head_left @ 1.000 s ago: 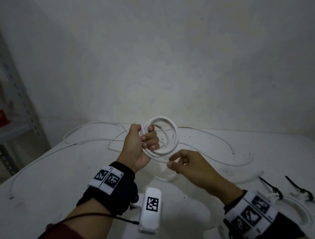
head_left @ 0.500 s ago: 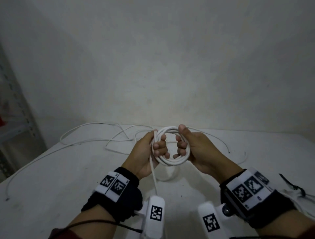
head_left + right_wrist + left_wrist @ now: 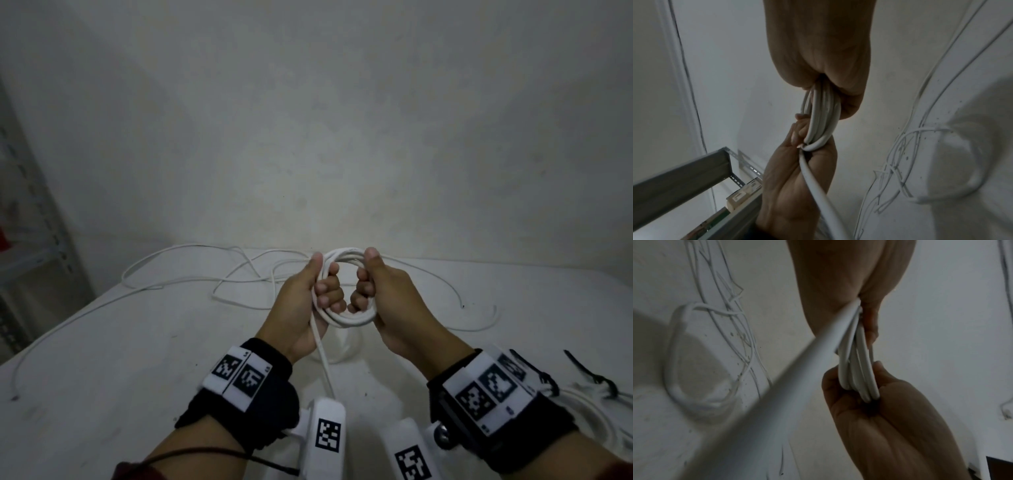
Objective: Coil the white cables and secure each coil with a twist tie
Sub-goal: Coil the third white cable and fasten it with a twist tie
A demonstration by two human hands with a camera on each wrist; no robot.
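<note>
A white cable coil of several loops hangs in the air above the white table. My left hand grips its left side, fingers curled through the ring and thumb up. On the opposite side my right hand grips the coil the same way. A free tail of the cable drops from my left fist toward the wrist camera. The left wrist view shows the bundled loops squeezed between both fists. Seen from the right wrist, the coil and its tail lie between the two hands.
Loose white cables sprawl across the table's back and left. Another cable loop lies on the table under my hands. Coils tied with black twist ties sit at the right edge. A metal shelf stands at the left.
My right hand rose from below the coil, where it pinched the cable, and took hold of the coil's right side. Both hands now hold the ring, shifted slightly right.
</note>
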